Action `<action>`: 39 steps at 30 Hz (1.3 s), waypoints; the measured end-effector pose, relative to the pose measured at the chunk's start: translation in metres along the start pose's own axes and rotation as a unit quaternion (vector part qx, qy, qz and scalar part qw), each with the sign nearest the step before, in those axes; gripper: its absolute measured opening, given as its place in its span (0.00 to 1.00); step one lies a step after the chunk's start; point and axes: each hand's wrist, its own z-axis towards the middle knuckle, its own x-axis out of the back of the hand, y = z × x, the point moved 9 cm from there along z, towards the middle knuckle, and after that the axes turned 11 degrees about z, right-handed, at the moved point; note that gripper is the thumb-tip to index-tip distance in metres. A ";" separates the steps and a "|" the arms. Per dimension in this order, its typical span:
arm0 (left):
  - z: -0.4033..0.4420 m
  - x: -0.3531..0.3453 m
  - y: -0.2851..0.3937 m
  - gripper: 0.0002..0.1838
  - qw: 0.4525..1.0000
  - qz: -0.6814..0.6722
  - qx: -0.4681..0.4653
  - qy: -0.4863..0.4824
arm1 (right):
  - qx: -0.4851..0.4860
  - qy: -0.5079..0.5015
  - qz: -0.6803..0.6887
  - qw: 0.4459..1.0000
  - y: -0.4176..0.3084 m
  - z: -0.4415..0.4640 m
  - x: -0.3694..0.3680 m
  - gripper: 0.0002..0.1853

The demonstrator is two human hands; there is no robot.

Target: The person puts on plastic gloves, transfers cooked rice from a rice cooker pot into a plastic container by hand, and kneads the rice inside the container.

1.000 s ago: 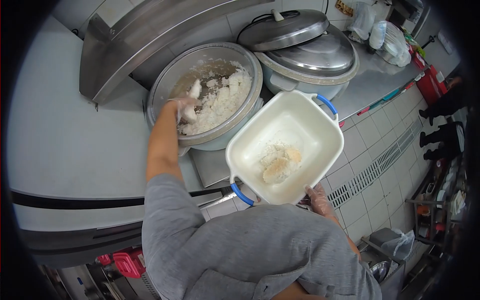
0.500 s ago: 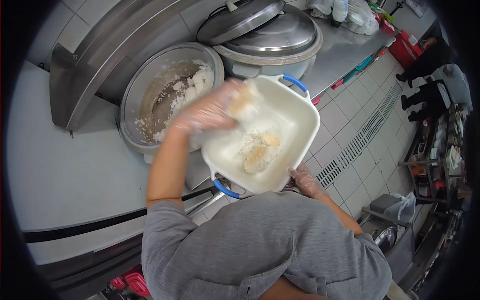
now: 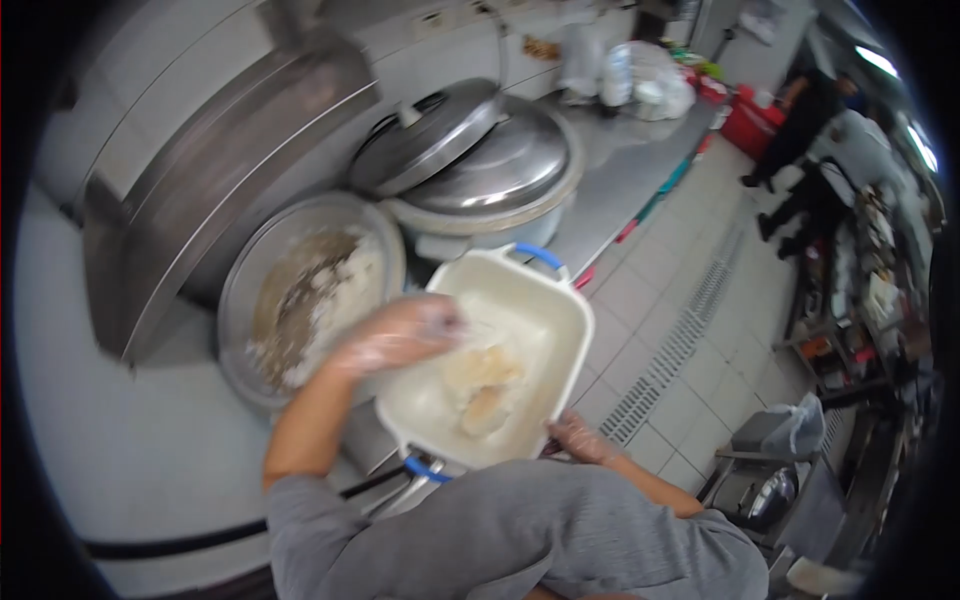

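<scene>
Head view: I saw left hand [image 3: 415,328] over white basin [image 3: 545,325], blurred, couldn't tell finger state. Right hand [image 3: 583,438] pinched basin's edge. Rice [image 3: 485,372] lay clumped inside. I judged one-sided support risked tipping; sticky glove risked dropping grains outside.

White basin [image 3: 532,340], blue handles [image 3: 540,255], browned rice clumps [image 3: 485,411] inside, open rice pot [image 3: 234,310] beside.

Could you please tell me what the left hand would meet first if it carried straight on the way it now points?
Probably the white tub, at its wall across from the left hand, though its height over the rim is unclear; it might pass above.
</scene>
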 end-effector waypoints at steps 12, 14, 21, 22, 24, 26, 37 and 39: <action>-0.009 0.008 -0.150 0.11 0.956 0.281 -0.075 0.041 | -0.018 -0.004 0.011 1.000 -0.008 -0.002 -0.010 0.27; -0.015 -0.007 -0.133 0.15 0.934 0.325 -0.142 -0.037 | -0.021 0.002 -0.002 1.000 -0.007 -0.001 -0.009 0.27; -0.007 -0.031 -0.138 0.23 0.841 0.429 -0.318 -0.087 | -0.026 0.003 0.032 0.999 -0.014 -0.005 -0.015 0.29; -0.005 -0.034 -0.135 0.23 0.838 0.429 -0.326 -0.088 | -0.011 -0.008 0.033 0.999 -0.013 -0.002 -0.014 0.29; 0.002 -0.049 -0.153 0.25 0.808 0.512 -0.231 -0.178 | -0.022 0.002 0.013 1.000 -0.015 -0.004 -0.012 0.30; 0.012 -0.055 -0.144 0.25 0.822 0.488 -0.270 -0.114 | -0.042 0.008 -0.006 0.999 -0.016 -0.009 -0.014 0.30; 0.048 -0.074 -0.231 0.24 0.800 0.566 -0.045 -0.195 | -0.033 -0.001 0.009 0.999 -0.013 -0.008 -0.016 0.27; 0.052 -0.072 -0.240 0.25 0.795 0.573 -0.022 -0.199 | -0.037 0.010 -0.024 0.999 -0.020 -0.008 -0.017 0.27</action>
